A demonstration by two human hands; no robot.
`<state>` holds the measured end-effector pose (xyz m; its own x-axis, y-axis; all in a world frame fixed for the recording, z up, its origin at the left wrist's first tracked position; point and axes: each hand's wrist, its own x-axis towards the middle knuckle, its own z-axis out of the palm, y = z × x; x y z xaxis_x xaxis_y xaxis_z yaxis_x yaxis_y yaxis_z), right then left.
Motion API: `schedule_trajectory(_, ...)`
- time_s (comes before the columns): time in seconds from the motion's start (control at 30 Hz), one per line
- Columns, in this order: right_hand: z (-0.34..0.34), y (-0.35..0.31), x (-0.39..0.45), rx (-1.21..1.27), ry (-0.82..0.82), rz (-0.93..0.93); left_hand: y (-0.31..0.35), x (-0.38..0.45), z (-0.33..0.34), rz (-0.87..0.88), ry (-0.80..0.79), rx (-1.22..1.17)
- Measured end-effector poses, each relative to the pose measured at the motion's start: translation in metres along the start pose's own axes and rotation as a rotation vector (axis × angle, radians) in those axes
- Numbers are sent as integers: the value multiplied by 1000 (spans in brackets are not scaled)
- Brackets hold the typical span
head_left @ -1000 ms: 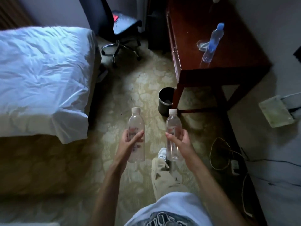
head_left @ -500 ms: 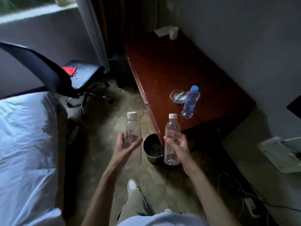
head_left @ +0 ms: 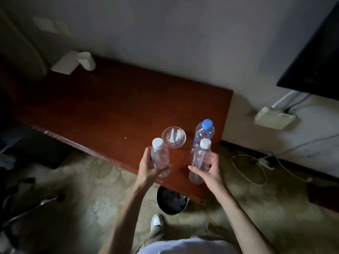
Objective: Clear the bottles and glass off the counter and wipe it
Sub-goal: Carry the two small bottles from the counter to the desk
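Over counter (head_left: 113, 107) — bottles in both hands (head_left: 148, 166).

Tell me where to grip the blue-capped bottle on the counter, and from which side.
Grip the blue-capped bottle around its body below the cap, coming from the right. It stands upright near the counter end; the glass dish sits to its left, and the right hand's bottle is in front.

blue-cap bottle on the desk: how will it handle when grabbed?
The blue-cap bottle looks clear and thin-walled, so it probably flexes under a squeeze. It is tall and narrow, standing near the desk corner, so a nudge could tip it. How full it is cannot be told.
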<state>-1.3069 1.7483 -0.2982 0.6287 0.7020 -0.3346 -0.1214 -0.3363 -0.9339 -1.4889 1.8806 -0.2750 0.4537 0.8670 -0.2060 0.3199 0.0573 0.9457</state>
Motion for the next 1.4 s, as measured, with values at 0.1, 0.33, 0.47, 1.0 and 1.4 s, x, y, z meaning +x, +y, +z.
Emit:
schedule_trajectory(0.1,16,1,-4,-27,139,18,-6,23,-17,40,-88,94)
schedule_trajectory(0.33,43,27,-16,-112,290,75,-27,32,-2,104,-203,146)
schedule_trajectory(0.47,51,31,-25,-227,335,39,-41,31,5,112,-255,176)
schedule_trajectory(1.0,53,47,-34,-250,367,-21,-61,35,2,77,-211,366)
schedule_trajectory(1.4,-18,127,-144,-240,579,180,-116,-51,-16,-116,-499,339)
